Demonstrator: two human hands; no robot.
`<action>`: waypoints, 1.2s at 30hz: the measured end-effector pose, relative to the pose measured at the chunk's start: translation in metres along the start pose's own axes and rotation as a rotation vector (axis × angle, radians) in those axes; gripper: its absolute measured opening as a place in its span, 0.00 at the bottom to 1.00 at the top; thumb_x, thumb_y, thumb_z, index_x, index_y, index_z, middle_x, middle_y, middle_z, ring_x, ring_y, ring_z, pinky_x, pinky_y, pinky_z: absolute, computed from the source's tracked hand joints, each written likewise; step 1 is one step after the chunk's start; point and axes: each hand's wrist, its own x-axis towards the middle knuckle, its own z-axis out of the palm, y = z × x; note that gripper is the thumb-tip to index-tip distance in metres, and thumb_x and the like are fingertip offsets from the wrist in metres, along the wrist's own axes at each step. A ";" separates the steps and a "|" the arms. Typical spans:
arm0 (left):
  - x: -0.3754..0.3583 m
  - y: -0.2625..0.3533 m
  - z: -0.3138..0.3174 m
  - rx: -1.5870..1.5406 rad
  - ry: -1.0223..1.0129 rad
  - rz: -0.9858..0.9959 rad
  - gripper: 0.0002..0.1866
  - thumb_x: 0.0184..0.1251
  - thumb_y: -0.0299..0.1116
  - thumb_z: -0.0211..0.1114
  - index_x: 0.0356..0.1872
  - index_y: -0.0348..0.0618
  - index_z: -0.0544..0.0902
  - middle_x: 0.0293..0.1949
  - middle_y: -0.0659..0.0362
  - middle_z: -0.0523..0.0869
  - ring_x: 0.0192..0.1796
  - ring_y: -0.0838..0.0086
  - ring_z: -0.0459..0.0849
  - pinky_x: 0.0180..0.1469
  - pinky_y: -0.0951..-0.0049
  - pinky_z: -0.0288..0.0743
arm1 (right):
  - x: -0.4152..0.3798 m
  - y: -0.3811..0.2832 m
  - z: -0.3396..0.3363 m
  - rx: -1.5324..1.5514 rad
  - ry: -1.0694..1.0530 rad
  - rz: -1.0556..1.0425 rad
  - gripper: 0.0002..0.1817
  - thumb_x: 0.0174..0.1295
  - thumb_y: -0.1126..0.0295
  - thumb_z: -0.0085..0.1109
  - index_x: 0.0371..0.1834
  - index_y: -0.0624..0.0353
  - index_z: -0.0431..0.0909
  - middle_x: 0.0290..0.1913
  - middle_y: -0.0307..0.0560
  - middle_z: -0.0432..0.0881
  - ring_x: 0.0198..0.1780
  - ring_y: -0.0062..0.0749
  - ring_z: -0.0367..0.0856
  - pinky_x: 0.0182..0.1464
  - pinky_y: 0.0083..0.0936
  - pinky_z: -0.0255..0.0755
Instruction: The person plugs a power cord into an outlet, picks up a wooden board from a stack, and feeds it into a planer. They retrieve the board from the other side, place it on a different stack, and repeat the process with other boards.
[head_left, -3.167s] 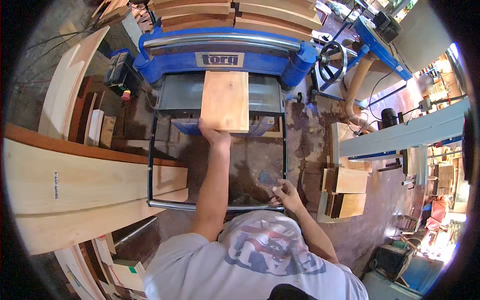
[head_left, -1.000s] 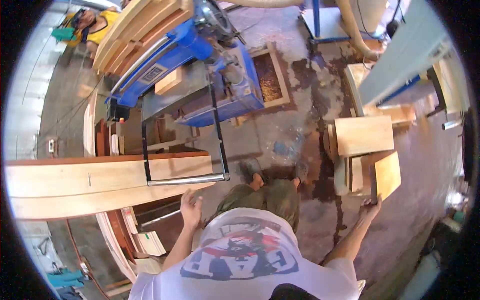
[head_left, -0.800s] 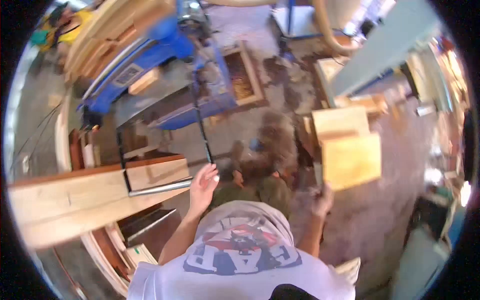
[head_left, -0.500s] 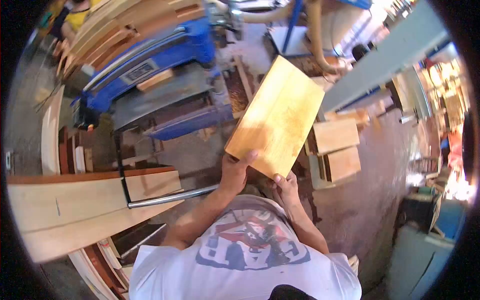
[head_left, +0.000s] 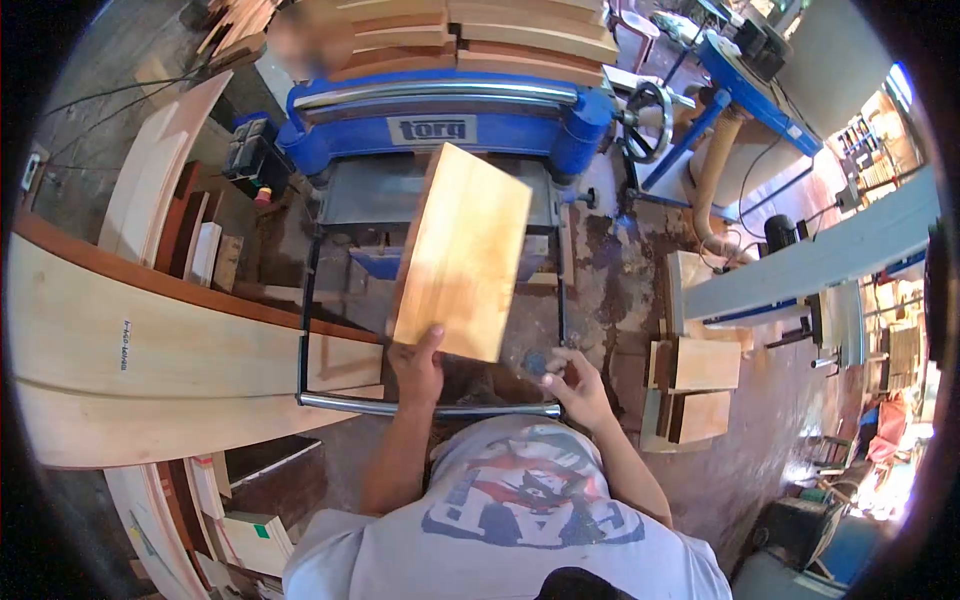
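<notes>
A flat rectangular wooden board point(head_left: 466, 265) is held up in front of me, tilted, its pale broad face toward me. My left hand point(head_left: 418, 368) grips its lower left corner, thumb on the face and fingers behind. Apart from the board, to the right of its lower edge, is my right hand point(head_left: 578, 385), with thumb and fingers spread. A small dark round thing point(head_left: 536, 362) shows beside its fingertips. Beyond the board stands a blue planer machine point(head_left: 440, 120), and its roller bar point(head_left: 430, 408) runs across in front of my body.
Planks point(head_left: 400, 40) lie stacked on top of the machine. Long pale boards point(head_left: 170, 370) extend at the left, with more boards leaning near them. To the right, short wooden blocks point(head_left: 705, 364) are piled low. A grey beam point(head_left: 820, 250) crosses the upper right. Someone's blurred head shows behind the machine.
My right hand has let go of the board and moved away to its right. The board, still in my left hand, has turned more upright. My view has swung toward the machine.
</notes>
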 end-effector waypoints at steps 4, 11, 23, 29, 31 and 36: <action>0.026 0.049 -0.013 0.774 -0.063 0.497 0.24 0.60 0.28 0.71 0.58 0.37 0.77 0.56 0.50 0.84 0.57 0.60 0.83 0.59 0.65 0.76 | 0.002 0.011 0.008 -0.185 0.013 0.074 0.24 0.61 0.65 0.70 0.57 0.65 0.75 0.38 0.42 0.82 0.37 0.23 0.79 0.41 0.23 0.75; 0.099 0.063 -0.060 1.200 -0.507 1.118 0.34 0.45 0.22 0.66 0.61 0.42 0.76 0.66 0.52 0.76 0.69 0.52 0.72 0.70 0.47 0.61 | 0.021 -0.003 0.015 -0.434 -0.084 -0.033 0.20 0.60 0.67 0.69 0.54 0.64 0.78 0.37 0.48 0.83 0.38 0.30 0.84 0.40 0.26 0.79; 0.106 -0.037 -0.078 -0.523 0.379 -0.229 0.25 0.63 0.27 0.68 0.63 0.49 0.74 0.55 0.61 0.81 0.55 0.70 0.82 0.52 0.70 0.80 | -0.001 0.016 0.005 -0.426 0.047 0.148 0.20 0.63 0.67 0.67 0.54 0.67 0.77 0.34 0.39 0.82 0.34 0.18 0.78 0.37 0.20 0.73; 0.196 -0.086 -0.075 -0.577 0.427 -0.217 0.23 0.72 0.44 0.58 0.64 0.45 0.73 0.60 0.57 0.80 0.61 0.63 0.79 0.60 0.60 0.75 | -0.016 0.030 -0.003 -0.570 0.030 0.172 0.24 0.61 0.61 0.67 0.54 0.67 0.75 0.35 0.53 0.84 0.35 0.37 0.84 0.38 0.32 0.77; 0.223 -0.051 -0.042 -0.672 0.194 -0.113 0.28 0.74 0.53 0.48 0.64 0.45 0.74 0.61 0.56 0.79 0.63 0.63 0.77 0.62 0.58 0.72 | -0.014 0.034 -0.004 -0.562 0.060 0.180 0.27 0.61 0.59 0.67 0.55 0.67 0.73 0.35 0.58 0.84 0.36 0.44 0.86 0.40 0.36 0.78; 0.298 -0.055 -0.011 -0.707 0.335 -0.079 0.30 0.71 0.58 0.47 0.63 0.47 0.75 0.63 0.56 0.78 0.65 0.61 0.73 0.67 0.55 0.63 | -0.021 0.029 -0.008 -0.490 0.101 0.168 0.36 0.61 0.57 0.67 0.64 0.70 0.65 0.40 0.60 0.84 0.39 0.47 0.87 0.43 0.37 0.78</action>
